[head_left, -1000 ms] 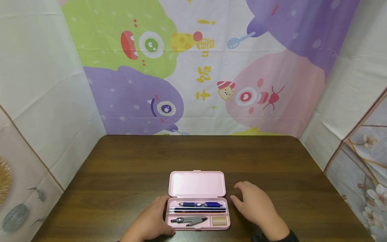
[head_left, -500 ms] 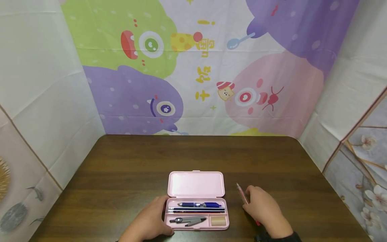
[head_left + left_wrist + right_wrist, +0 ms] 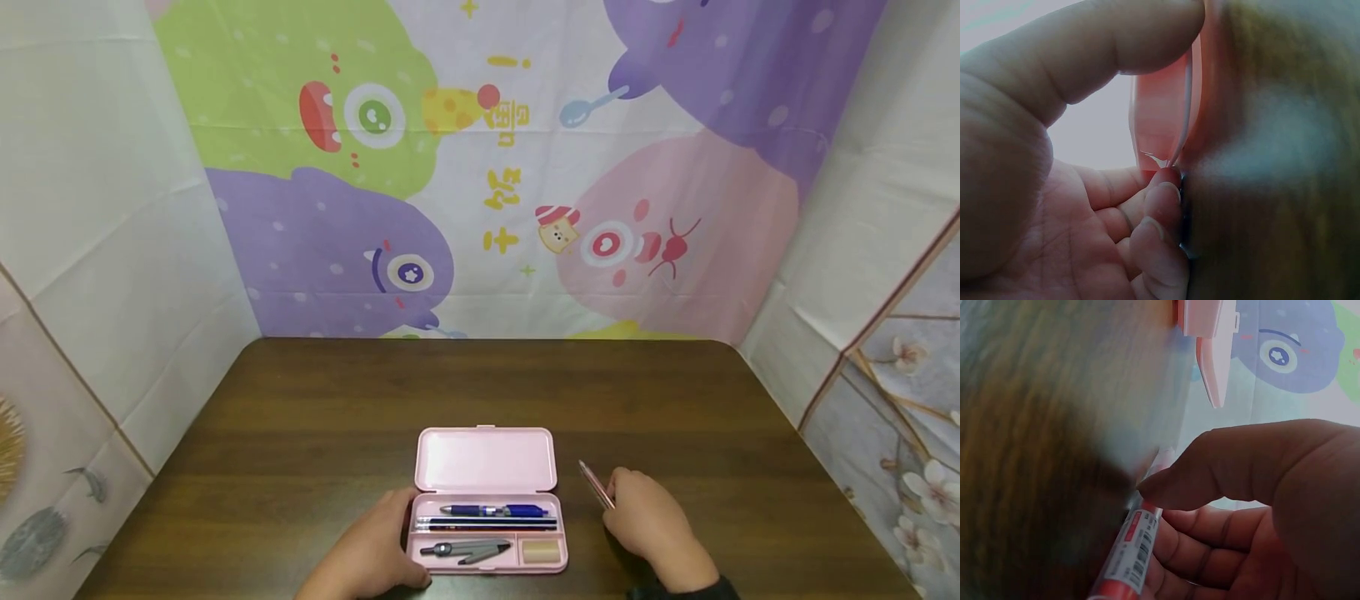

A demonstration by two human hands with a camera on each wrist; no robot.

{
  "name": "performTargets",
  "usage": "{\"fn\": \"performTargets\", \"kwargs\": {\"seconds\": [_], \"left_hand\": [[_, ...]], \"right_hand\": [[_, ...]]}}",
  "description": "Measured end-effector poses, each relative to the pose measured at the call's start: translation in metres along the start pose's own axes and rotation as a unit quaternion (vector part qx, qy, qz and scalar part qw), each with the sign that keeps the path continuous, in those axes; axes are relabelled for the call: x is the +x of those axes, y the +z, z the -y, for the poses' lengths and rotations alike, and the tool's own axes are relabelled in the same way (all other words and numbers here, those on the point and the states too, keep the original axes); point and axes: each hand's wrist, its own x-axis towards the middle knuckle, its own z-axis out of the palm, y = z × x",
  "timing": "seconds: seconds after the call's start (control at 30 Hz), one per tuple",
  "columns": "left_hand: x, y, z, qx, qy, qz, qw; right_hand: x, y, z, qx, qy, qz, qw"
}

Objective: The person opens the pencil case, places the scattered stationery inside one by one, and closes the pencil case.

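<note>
A pink pencil case point(image 3: 486, 460) lies open on the table with its lid folded back. My left hand point(image 3: 372, 542) holds its left end, thumb at the front corner and fingers at the back. In the left wrist view the pink case end point(image 3: 1161, 119) shows between thumb and fingers. Inside are a blue pen point(image 3: 495, 510), dark pencils point(image 3: 487, 524), a grey drawing compass point(image 3: 465, 550) and a beige block point(image 3: 540, 551) in its own small compartment. Right of the case, my right hand point(image 3: 648, 517) pinches a clear red pen point(image 3: 1132, 547) with a barcode label, its tip pointing up-left.
The dark wooden table point(image 3: 337, 400) stretches behind and to both sides of the case. A cartoon-printed cloth point(image 3: 495, 308) hangs at its back edge, and pale cloths enclose the left and right sides.
A second ago my right hand was spread beside the case, with no pen visible. It has since taken hold of the red pen and shifted it slightly left. My left hand stays in place.
</note>
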Motion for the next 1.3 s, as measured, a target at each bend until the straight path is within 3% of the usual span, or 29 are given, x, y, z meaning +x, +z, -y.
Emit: {"fn": "performTargets", "kwargs": {"seconds": [0.33, 0.83, 1.13, 1.3], "left_hand": [[0.0, -0.001, 0.0, 0.009, -0.004, -0.002, 0.9999], [-0.001, -0.002, -0.002, 0.01, -0.005, -0.001, 0.9999], [0.002, -0.001, 0.0, 0.014, -0.006, 0.004, 0.9999], [0.001, 0.0, 0.001, 0.018, -0.005, 0.001, 0.9998]], "right_hand": [[0.001, -0.001, 0.005, 0.012, -0.002, -0.014, 1.0], [0.0, 0.003, 0.043, 0.082, -0.068, -0.044, 0.993], [0.003, 0.003, 0.086, 0.027, -0.149, -0.053, 0.987], [0.007, 0.002, 0.108, -0.006, -0.187, -0.034, 0.982]]}}
